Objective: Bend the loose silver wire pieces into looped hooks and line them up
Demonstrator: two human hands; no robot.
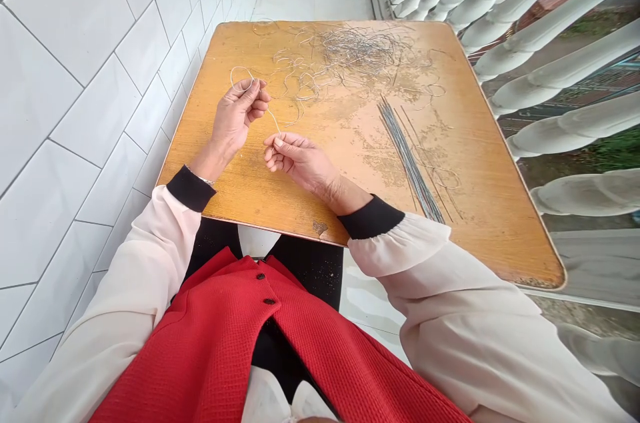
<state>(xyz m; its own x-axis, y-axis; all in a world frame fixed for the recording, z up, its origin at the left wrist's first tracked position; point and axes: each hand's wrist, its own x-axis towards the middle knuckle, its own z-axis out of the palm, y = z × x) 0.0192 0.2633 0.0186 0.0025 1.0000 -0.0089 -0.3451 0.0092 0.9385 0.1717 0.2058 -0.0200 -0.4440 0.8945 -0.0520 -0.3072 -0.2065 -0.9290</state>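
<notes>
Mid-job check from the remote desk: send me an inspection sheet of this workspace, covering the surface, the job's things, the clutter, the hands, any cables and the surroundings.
Surface: worn wooden tabletop, orange-brown, with scuffed patches.
Job's things: thin wire loop between the hands; bundle of straight wires on the table's right side; tangled wire heap toward the far edge.
Clutter: loose curled wire pieces near the heap; pale dusty patches on the wood.
Grippers: bare hands. Left hand pinches the loop; right hand appears to pinch its other end.
Cables: nothing seen.
Surroundings: white tiled wall on the left; white balusters on the right.
</notes>
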